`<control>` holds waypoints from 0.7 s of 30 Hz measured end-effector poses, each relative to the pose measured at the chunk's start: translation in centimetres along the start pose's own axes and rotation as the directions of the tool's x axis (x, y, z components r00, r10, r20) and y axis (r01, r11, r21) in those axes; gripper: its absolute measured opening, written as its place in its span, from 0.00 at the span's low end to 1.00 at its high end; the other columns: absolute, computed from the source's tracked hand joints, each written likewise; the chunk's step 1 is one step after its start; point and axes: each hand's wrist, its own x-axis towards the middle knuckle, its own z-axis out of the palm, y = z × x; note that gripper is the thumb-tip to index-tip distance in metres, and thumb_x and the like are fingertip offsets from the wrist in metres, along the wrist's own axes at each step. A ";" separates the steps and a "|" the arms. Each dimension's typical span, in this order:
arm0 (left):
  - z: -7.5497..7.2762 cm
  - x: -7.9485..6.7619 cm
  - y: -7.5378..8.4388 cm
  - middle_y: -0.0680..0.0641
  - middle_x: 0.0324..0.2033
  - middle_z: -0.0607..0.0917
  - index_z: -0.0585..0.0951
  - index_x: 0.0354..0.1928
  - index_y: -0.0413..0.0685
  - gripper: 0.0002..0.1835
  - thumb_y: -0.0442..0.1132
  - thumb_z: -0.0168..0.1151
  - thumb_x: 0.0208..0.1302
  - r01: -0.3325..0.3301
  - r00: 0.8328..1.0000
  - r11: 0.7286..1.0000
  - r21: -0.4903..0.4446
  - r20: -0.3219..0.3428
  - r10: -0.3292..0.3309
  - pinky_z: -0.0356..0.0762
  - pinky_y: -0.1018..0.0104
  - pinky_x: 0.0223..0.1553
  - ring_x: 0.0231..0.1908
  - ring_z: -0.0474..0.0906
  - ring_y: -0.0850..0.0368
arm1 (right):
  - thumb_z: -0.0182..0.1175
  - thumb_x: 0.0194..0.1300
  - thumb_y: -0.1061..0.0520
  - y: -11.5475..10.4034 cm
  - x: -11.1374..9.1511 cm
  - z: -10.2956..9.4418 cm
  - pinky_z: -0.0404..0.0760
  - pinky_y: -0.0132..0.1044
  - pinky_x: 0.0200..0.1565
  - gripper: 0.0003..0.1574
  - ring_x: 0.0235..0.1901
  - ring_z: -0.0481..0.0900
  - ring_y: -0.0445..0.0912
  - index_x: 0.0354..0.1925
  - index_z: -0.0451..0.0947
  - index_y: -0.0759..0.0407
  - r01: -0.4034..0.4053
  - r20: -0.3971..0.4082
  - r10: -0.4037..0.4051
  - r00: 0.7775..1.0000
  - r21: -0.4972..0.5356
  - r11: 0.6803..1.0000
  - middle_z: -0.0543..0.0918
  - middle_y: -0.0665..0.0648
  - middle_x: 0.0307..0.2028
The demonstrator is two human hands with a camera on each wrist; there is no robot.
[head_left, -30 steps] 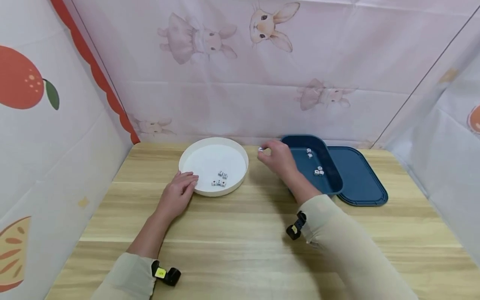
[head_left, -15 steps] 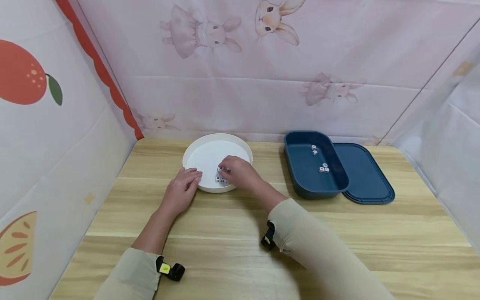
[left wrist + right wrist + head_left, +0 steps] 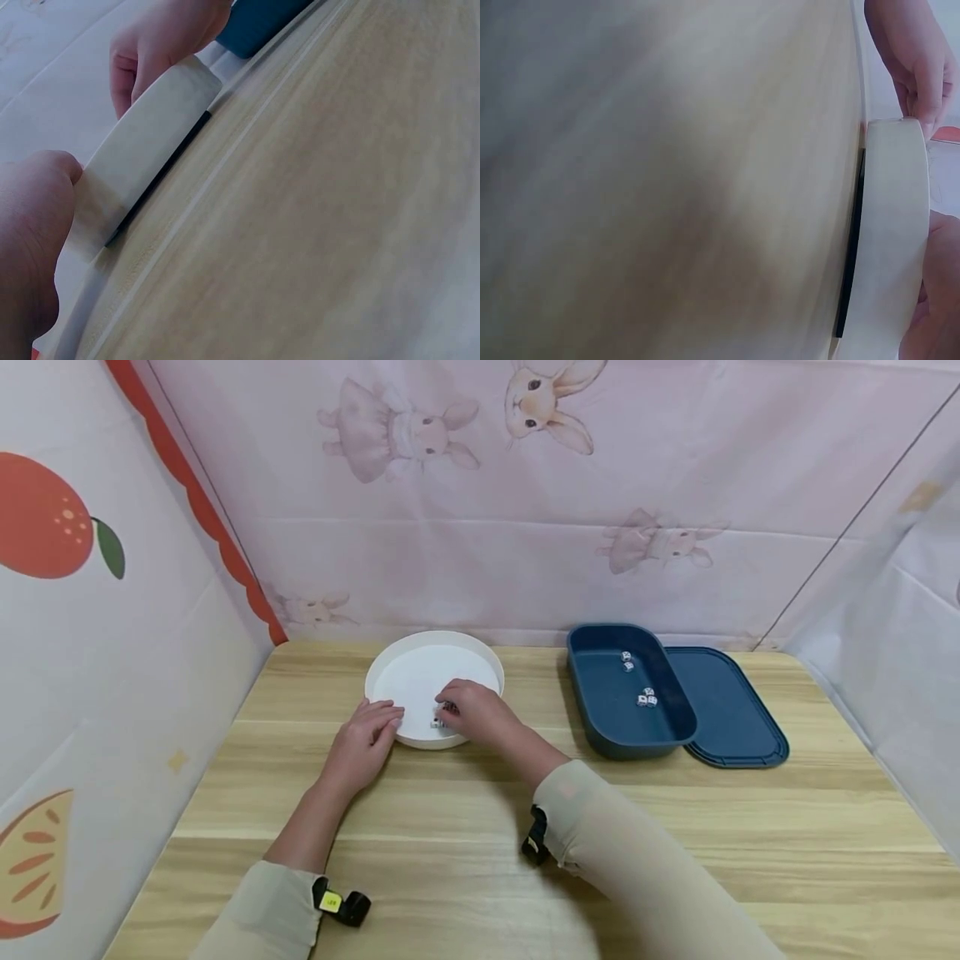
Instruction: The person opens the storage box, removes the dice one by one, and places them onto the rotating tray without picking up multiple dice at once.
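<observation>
Across the back, pale pink cloth (image 3: 487,585), creased and printed with sideways rabbits; to the left, white cloth (image 3: 150,685) with a red-orange fruit (image 3: 45,518) and a cut slice (image 3: 36,864), edged in scalloped red. Below, a light wood-grain table (image 3: 442,860), streaked from side to side. Near its back edge, a round white tray (image 3: 405,668), with dark-spotted white dice (image 3: 437,723) inside, partly hidden by the right hand (image 3: 476,710): fingers bent and narrow right over them; cannot tell whether pinching one or only touching. Left hand (image 3: 363,743) on the tray's near-left rim; cannot tell whether gripping or just resting. Farther right, a dark blue box (image 3: 611,710) with five more dice inside, and beside it a matching lid (image 3: 731,710), lying flat. By the left cuff, a black wrist device (image 3: 354,909) with a yellow label (image 3: 330,902), lettering too small to read.
</observation>
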 end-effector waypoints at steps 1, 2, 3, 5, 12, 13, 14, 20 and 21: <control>0.1 0.0 0.0 0.43 0.54 0.85 0.84 0.52 0.40 0.14 0.39 0.56 0.73 0.004 1.000 1.000 -0.001 0.002 -0.004 0.51 0.50 0.77 0.63 0.74 0.47 | 0.61 0.69 0.52 0.1 -0.1 -0.1 0.79 0.37 0.60 0.17 0.53 0.81 0.45 0.51 0.84 0.58 -0.007 0.004 0.007 1.000 -0.008 1.000 0.85 0.53 0.49; 0.1 0.0 0.0 0.43 0.54 0.85 0.84 0.52 0.40 0.14 0.39 0.56 0.72 0.006 1.000 1.000 -0.001 0.002 -0.006 0.51 0.50 0.77 0.63 0.74 0.47 | 0.60 0.69 0.51 0.2 -0.2 -0.2 0.78 0.38 0.61 0.17 0.54 0.80 0.45 0.51 0.84 0.58 -0.017 0.008 0.017 1.000 -0.016 1.000 0.85 0.53 0.50; 0.2 -0.1 0.1 0.43 0.54 0.85 0.84 0.52 0.41 0.14 0.39 0.56 0.72 0.009 1.000 1.000 0.000 0.001 -0.009 0.51 0.50 0.77 0.63 0.74 0.48 | 0.60 0.70 0.51 0.4 -0.4 -0.4 0.78 0.38 0.62 0.18 0.55 0.80 0.45 0.52 0.83 0.58 -0.026 0.012 0.027 1.000 -0.025 0.999 0.84 0.53 0.51; 0.3 -0.1 0.1 0.43 0.54 0.85 0.84 0.52 0.41 0.14 0.39 0.56 0.72 0.012 1.000 1.000 0.000 0.000 -0.012 0.51 0.50 0.77 0.63 0.74 0.48 | 0.59 0.70 0.51 0.9 -0.7 -1.1 0.76 0.39 0.63 0.19 0.57 0.78 0.46 0.53 0.83 0.58 -0.055 0.017 0.056 0.998 -0.036 0.998 0.83 0.54 0.53; 0.3 -0.2 0.1 0.43 0.54 0.84 0.84 0.52 0.40 0.15 0.40 0.56 0.72 0.012 1.000 1.000 -0.002 -0.003 -0.012 0.51 0.51 0.77 0.63 0.74 0.47 | 0.58 0.71 0.51 4.0 -2.8 -4.4 0.75 0.44 0.65 0.20 0.61 0.76 0.51 0.55 0.81 0.59 -0.127 -0.036 0.125 0.991 -0.071 0.989 0.81 0.58 0.57; 0.3 -0.2 0.1 0.43 0.54 0.84 0.84 0.53 0.41 0.15 0.40 0.56 0.72 0.014 1.000 1.000 -0.002 -0.003 -0.014 0.51 0.51 0.77 0.63 0.74 0.47 | 0.58 0.71 0.51 4.5 -3.1 -4.9 0.76 0.45 0.64 0.19 0.60 0.76 0.52 0.55 0.81 0.59 -0.126 -0.053 0.123 0.991 -0.077 0.989 0.81 0.59 0.56; 0.3 -0.2 0.1 0.43 0.54 0.84 0.84 0.53 0.41 0.15 0.40 0.56 0.72 0.015 1.000 1.000 -0.002 -0.004 -0.015 0.51 0.51 0.77 0.63 0.74 0.47 | 0.58 0.71 0.51 5.1 -3.5 -5.5 0.76 0.45 0.64 0.19 0.60 0.76 0.52 0.55 0.81 0.59 -0.122 -0.070 0.116 0.991 -0.090 0.988 0.81 0.59 0.56; 0.2 -0.2 0.0 0.43 0.54 0.84 0.84 0.53 0.41 0.15 0.40 0.56 0.72 0.012 1.000 1.000 0.000 -0.003 -0.012 0.52 0.48 0.76 0.64 0.74 0.47 | 0.57 0.71 0.51 8.7 -6.2 -9.4 0.75 0.51 0.63 0.22 0.60 0.75 0.56 0.56 0.80 0.61 -0.221 -0.168 0.204 0.964 -0.084 0.972 0.80 0.62 0.57; 0.2 -0.2 0.0 0.42 0.54 0.84 0.84 0.53 0.40 0.15 0.40 0.56 0.73 0.009 1.000 1.000 0.000 -0.002 -0.009 0.52 0.48 0.76 0.64 0.73 0.46 | 0.57 0.71 0.50 9.4 -6.8 -10.1 0.75 0.52 0.63 0.22 0.61 0.75 0.57 0.57 0.79 0.61 -0.262 -0.177 0.248 0.953 -0.066 0.963 0.79 0.62 0.58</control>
